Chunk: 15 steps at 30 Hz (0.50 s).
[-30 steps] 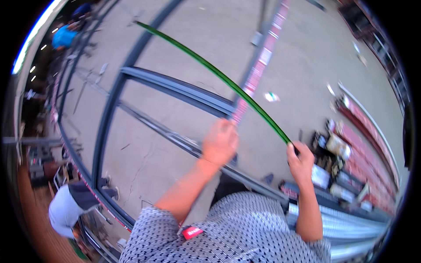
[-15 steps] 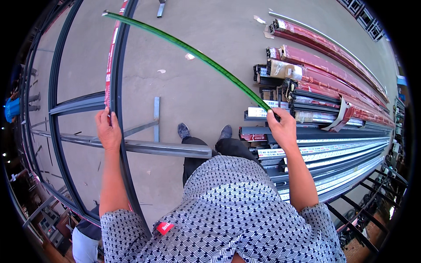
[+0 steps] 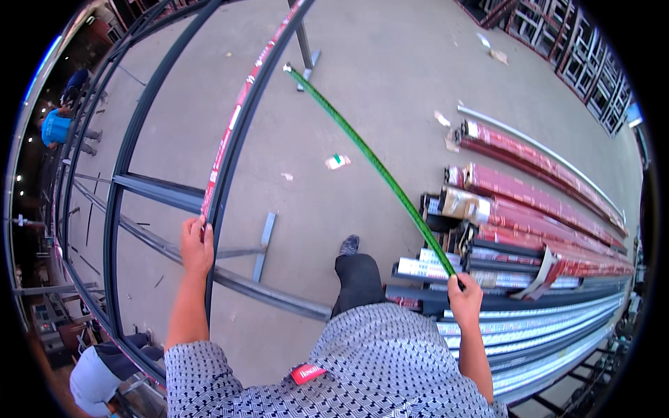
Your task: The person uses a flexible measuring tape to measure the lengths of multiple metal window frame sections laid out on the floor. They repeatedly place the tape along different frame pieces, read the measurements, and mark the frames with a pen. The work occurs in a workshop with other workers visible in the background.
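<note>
My right hand (image 3: 465, 294) is closed round the near end of a long, thin green strip (image 3: 380, 169). The strip slants up and to the left over the floor, its far tip close to the dark frame. At the left, my left hand (image 3: 197, 247) is closed on the lower end of a red printed strip (image 3: 228, 143). This red strip runs along the outer edge of a large dark metal frame (image 3: 240, 125). Whether it is stuck to the frame at my fingers, I cannot tell.
Steel support bars (image 3: 272, 296) hold the frame up near my legs. Bundles of red-wrapped profiles (image 3: 543, 150) and stacked profiles (image 3: 543, 324) lie at the right. Paper scraps (image 3: 337, 161) lie on the floor. A person in blue (image 3: 57, 129) and another in grey (image 3: 94, 380) are at the left.
My view has turned and moved along the frame. The green strip now points more steeply away from me. Both hands keep their hold, and only one of my feet shows now.
</note>
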Each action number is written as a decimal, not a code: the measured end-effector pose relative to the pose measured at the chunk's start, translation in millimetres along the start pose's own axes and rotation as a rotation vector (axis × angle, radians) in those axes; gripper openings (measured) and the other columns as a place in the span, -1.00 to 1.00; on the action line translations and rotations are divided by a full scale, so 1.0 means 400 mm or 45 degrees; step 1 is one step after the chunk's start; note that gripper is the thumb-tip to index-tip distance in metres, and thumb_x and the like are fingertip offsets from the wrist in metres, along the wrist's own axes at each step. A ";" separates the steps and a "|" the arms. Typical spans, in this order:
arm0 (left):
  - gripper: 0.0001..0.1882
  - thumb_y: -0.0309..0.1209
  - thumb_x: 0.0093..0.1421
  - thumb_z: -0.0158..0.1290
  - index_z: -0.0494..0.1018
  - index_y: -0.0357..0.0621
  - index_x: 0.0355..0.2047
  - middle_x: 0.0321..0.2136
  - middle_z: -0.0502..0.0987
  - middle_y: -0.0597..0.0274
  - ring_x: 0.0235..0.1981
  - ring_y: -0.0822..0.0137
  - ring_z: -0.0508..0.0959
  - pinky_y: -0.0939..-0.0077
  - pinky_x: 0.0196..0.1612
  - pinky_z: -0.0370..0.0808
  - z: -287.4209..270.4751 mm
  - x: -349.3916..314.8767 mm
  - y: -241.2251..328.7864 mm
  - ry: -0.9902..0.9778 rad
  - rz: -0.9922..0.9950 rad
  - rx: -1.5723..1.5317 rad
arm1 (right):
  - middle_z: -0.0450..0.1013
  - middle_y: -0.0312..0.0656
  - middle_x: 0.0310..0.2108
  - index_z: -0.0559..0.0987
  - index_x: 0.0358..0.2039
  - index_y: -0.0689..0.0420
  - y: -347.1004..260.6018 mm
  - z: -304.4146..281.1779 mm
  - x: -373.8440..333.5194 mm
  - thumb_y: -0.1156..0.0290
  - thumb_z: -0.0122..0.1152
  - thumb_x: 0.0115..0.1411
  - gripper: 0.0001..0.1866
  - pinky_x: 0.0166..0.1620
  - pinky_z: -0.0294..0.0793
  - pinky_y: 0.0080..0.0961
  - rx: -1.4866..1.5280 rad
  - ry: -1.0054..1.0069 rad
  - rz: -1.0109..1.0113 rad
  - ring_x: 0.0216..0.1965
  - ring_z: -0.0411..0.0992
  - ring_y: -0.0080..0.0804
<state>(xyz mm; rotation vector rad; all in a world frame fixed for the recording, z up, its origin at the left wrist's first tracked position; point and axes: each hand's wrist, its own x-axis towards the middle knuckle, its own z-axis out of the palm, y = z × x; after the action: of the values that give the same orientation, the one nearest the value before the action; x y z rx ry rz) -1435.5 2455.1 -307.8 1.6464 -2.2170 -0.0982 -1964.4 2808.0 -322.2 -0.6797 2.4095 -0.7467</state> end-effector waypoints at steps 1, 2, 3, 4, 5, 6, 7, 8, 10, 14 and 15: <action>-0.71 -0.41 0.37 0.16 0.55 -0.21 0.06 -0.07 0.50 0.02 -0.10 0.02 0.57 0.23 -0.02 0.54 0.004 0.003 0.004 0.016 0.000 -0.029 | 0.55 0.07 -0.41 0.69 -0.23 0.27 0.006 -0.008 0.020 0.30 0.28 0.30 -0.75 -0.19 0.51 -0.25 0.010 0.008 -0.005 -0.35 0.56 -0.08; -0.72 -0.41 0.36 0.17 0.56 -0.20 0.05 -0.07 0.50 0.02 -0.12 0.03 0.57 0.23 -0.04 0.54 0.005 -0.006 0.006 0.032 -0.014 -0.055 | 0.55 0.07 -0.41 0.69 -0.24 0.26 -0.002 -0.015 0.045 0.30 0.28 0.30 -0.75 -0.19 0.50 -0.24 0.013 0.004 -0.018 -0.35 0.55 -0.07; -0.73 -0.42 0.36 0.16 0.56 -0.20 0.04 -0.08 0.50 0.02 -0.12 0.03 0.57 0.23 -0.04 0.54 0.001 -0.010 0.006 0.040 -0.040 -0.053 | 0.54 0.08 -0.42 0.68 -0.26 0.27 -0.020 -0.022 0.068 0.31 0.27 0.29 -0.75 -0.19 0.50 -0.22 -0.017 0.036 -0.092 -0.34 0.55 -0.05; -0.74 -0.43 0.35 0.16 0.56 -0.21 0.03 -0.09 0.51 0.03 -0.12 0.03 0.57 0.23 -0.04 0.54 0.003 -0.006 0.013 0.044 -0.056 -0.059 | 0.54 0.09 -0.42 0.67 -0.26 0.29 -0.023 -0.028 0.098 0.31 0.27 0.29 -0.74 -0.18 0.50 -0.21 -0.019 0.042 -0.109 -0.34 0.54 -0.02; -0.74 -0.45 0.35 0.16 0.56 -0.22 0.01 -0.09 0.51 0.03 -0.12 0.03 0.56 0.22 -0.04 0.53 0.005 -0.007 0.020 0.043 -0.077 -0.067 | 0.55 0.10 -0.41 0.67 -0.26 0.30 -0.026 -0.033 0.129 0.32 0.27 0.29 -0.74 -0.17 0.51 -0.21 -0.043 0.022 -0.076 -0.33 0.55 -0.01; -0.76 -0.46 0.34 0.16 0.56 -0.22 0.00 -0.10 0.51 0.03 -0.11 0.04 0.56 0.23 -0.04 0.53 0.005 -0.004 0.030 0.054 -0.119 -0.107 | 0.55 0.12 -0.39 0.67 -0.25 0.31 -0.035 -0.037 0.168 0.32 0.27 0.29 -0.74 -0.16 0.51 -0.21 -0.067 0.004 -0.041 -0.32 0.55 0.01; -0.77 -0.48 0.34 0.16 0.56 -0.23 -0.01 -0.11 0.51 0.02 -0.11 0.04 0.56 0.24 -0.04 0.53 0.012 0.006 0.046 0.057 -0.150 -0.149 | 0.58 0.14 -0.36 0.68 -0.24 0.32 -0.063 -0.045 0.198 0.34 0.27 0.28 -0.75 -0.14 0.53 -0.22 -0.080 0.026 -0.050 -0.31 0.57 0.03; -0.78 -0.49 0.33 0.15 0.56 -0.24 -0.03 -0.12 0.51 0.02 -0.11 0.05 0.56 0.25 -0.04 0.52 0.032 0.024 0.061 0.055 -0.170 -0.198 | 0.59 0.14 -0.34 0.69 -0.22 0.31 -0.051 -0.042 0.237 0.35 0.28 0.28 -0.75 -0.13 0.54 -0.23 -0.067 0.065 -0.106 -0.30 0.59 0.03; -0.82 -0.53 0.33 0.14 0.57 -0.26 -0.07 -0.14 0.50 0.03 -0.14 0.06 0.54 0.27 -0.05 0.50 0.039 -0.006 0.054 0.215 -0.251 -0.211 | 0.60 0.12 -0.36 0.69 -0.22 0.31 -0.066 -0.017 0.338 0.35 0.28 0.28 -0.75 -0.14 0.54 -0.24 -0.047 -0.001 -0.124 -0.30 0.60 -0.01; -0.89 -0.52 0.35 0.12 0.55 -0.26 -0.14 -0.22 0.45 0.08 -0.21 0.15 0.49 0.33 -0.11 0.46 0.081 -0.008 0.070 0.386 -0.453 -0.220 | 0.59 -0.02 -0.44 0.69 -0.26 0.28 -0.164 0.017 0.524 0.35 0.28 0.28 -0.78 -0.21 0.51 -0.32 0.059 -0.062 -0.199 -0.40 0.56 -0.22; -0.91 -0.52 0.35 0.12 0.55 -0.26 -0.16 -0.24 0.44 0.10 -0.22 0.18 0.48 0.35 -0.12 0.45 0.096 0.004 0.075 0.412 -0.510 -0.212 | 0.57 -0.09 -0.49 0.69 -0.28 0.27 -0.173 0.028 0.578 0.35 0.28 0.28 -0.79 -0.24 0.49 -0.34 0.019 -0.056 -0.243 -0.43 0.53 -0.31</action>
<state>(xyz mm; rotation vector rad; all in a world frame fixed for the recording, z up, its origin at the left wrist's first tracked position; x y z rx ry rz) -1475.9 2456.8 -334.6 1.8405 -1.5830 -0.1094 -2107.4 2617.3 -362.7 -0.9206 2.3192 -0.8158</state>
